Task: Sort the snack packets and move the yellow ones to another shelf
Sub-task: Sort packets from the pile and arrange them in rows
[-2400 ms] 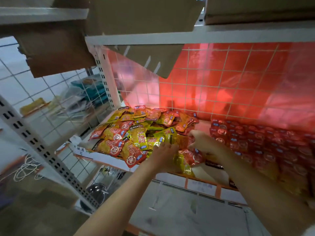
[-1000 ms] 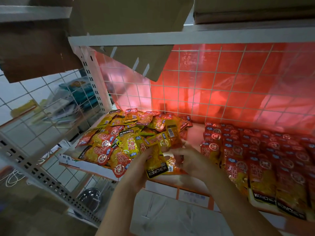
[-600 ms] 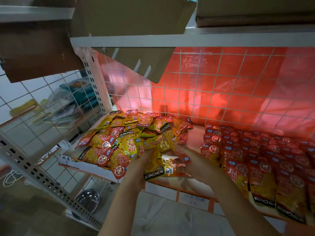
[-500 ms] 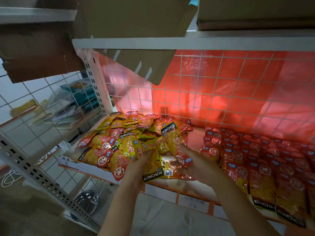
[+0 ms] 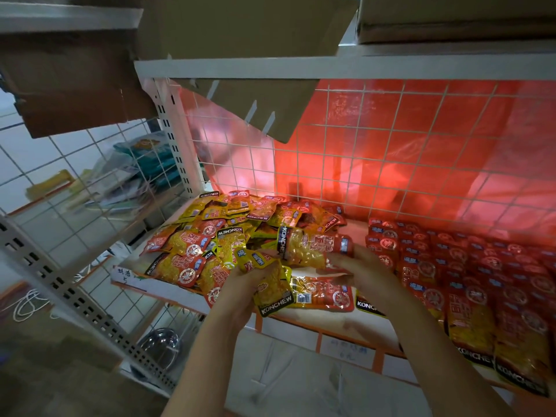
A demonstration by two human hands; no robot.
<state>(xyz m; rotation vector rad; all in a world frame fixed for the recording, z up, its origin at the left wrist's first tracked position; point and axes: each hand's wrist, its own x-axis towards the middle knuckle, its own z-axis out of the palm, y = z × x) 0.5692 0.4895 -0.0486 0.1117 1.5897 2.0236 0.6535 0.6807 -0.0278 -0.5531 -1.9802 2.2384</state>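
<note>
While both forearms reach in from the near edge toward the white shelf board (image 5: 340, 322), the left hand (image 5: 243, 284) curls round a small bunch of yellow snack packets (image 5: 270, 284), the nearest of them showing a black KONCHEW band at its lower end; the right hand (image 5: 361, 266) pinches one end of a red-and-yellow packet (image 5: 313, 245) lifted sideways above the board, its black band pointing left; just below that packet another red-and-yellow packet (image 5: 323, 293) lies flat near the front edge, between the two wrists; to the left and farther back a loose heap of mixed packets (image 5: 228, 233) spreads across the board, yellow and red ones overlapping at all angles; to the right, red packets stand in orderly overlapping rows (image 5: 469, 266) that run from the far wire grid toward the near right corner; behind everything a white wire grid (image 5: 391, 152) backs the bay, with red plastic sheeting glowing through it; above, a white upper shelf (image 5: 346, 66) carries cardboard boxes (image 5: 240, 22), one flap hanging down into the bay; on the far left, through another wire panel, blurred teal and yellow goods sit on a neighbouring shelf.
</note>
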